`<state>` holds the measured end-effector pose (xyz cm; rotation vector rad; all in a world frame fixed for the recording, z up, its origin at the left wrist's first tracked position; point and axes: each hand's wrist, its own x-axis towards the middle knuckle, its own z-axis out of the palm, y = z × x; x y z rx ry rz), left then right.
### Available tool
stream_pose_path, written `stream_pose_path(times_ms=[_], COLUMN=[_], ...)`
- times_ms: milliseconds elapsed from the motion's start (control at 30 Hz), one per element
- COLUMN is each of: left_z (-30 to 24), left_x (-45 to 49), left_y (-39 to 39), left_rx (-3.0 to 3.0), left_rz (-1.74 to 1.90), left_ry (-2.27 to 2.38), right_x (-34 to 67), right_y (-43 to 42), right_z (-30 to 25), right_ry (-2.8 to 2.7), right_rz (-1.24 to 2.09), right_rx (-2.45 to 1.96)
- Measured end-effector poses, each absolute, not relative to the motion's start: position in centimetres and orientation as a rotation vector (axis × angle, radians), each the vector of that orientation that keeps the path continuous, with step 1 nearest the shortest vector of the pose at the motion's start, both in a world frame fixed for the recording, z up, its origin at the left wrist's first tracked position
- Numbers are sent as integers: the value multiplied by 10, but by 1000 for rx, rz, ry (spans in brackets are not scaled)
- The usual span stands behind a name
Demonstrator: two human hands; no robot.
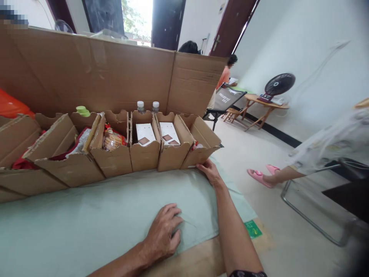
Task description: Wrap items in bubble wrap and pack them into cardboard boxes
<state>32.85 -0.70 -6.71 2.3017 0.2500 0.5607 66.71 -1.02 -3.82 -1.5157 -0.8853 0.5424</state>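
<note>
On the pale green cloth (95, 215) rests my left hand (164, 232), its fingers loosely bent and apart, with nothing in it. My right hand (211, 173) is at the lower front corner of the rightmost cardboard box (197, 154), thumb along its front and the other fingers partly hidden at its side. That box has a small red item inside, mostly hidden. To its left, two boxes hold white cartons (170, 134) (145, 134). Farther left, a bag of snack sticks (113, 139) and red packages (24, 163) sit in more boxes.
A tall cardboard panel (115, 73) stands behind the boxes, with two white-capped bottles (140, 105) and a green lid (83, 111) in front. Right of the table are a person's pink sandals (259, 177), a metal chair frame (311, 227) and a fan (276, 85) on a wooden table.
</note>
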Motion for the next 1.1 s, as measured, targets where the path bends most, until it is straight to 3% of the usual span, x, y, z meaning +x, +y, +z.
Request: stream_pose_path(times_ms=[433,767,1100], left_z=[-59,-58,-87], left_x=[321,318,290], left_y=[-3,-8,-66], left_rx=[2587,2806,3069], left_rz=[521,188,632], left_ry=[350,470,-1], right_x=[677,685,681], right_y=[-12,-8,-8], right_z=[-57,-71,-70], right_ry=[-865,-778,-570], right_rz=[492,444,383], right_rx=[-1484,-1582,-1617])
